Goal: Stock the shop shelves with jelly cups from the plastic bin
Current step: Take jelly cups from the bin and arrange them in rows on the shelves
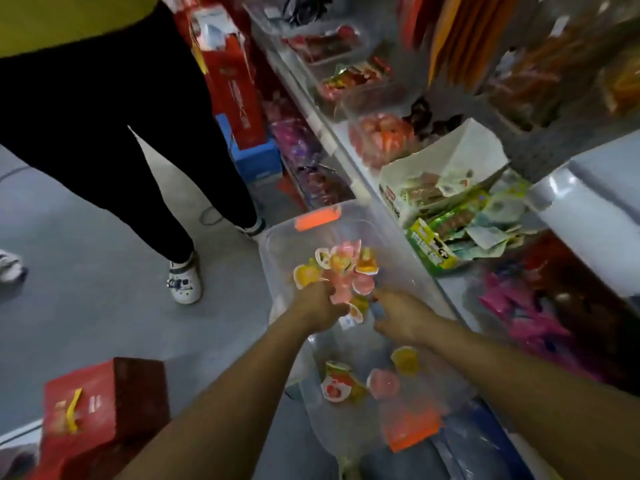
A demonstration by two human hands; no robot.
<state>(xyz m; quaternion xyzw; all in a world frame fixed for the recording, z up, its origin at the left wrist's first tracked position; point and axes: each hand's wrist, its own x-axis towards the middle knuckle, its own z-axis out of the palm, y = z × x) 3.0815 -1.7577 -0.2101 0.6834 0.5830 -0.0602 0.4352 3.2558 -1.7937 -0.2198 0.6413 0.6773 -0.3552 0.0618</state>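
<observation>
A clear plastic bin (277, 247) with orange latches stands on the floor beside the shop shelves. Both my hands are inside it. My left hand (320, 304) grips a bunch of pink and yellow jelly cups (341, 271), lifted a little above the bin's bottom. Just to its right, my right hand (398, 318) has curled fingers around something small; what it holds is blurred. A few loose jelly cups (382, 382) lie at the near end of the bin under my right forearm.
The white shelf edge (349, 157) runs along the right, carrying tubs and boxes of snacks (446, 202). A person in black trousers (114, 143) stands left of the bin. Red gift boxes sit at bottom left (100, 420) and behind that person (232, 88).
</observation>
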